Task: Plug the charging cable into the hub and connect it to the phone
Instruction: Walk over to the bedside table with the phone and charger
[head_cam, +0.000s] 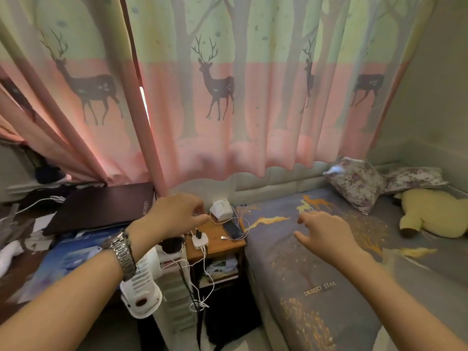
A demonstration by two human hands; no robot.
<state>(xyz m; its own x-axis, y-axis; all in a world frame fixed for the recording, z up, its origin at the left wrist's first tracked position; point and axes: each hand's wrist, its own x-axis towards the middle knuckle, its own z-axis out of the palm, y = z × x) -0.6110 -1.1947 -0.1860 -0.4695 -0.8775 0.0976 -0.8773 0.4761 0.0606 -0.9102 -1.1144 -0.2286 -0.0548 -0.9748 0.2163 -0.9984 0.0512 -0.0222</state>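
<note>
Two hands out over our nightstand (222, 245). Left hand (174, 214) half curled, empty, above white hub (200, 241). Right hand (323, 230) spread loose, touching nothing, over bed (329, 262). Phone (233, 229) flat on nightstand; cable (240, 224) looped beside it, plug end loose.

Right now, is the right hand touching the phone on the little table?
Apart. The head view shows the right hand hovering over the bed, with bedsheet visible between its fingers and the phone.
</note>
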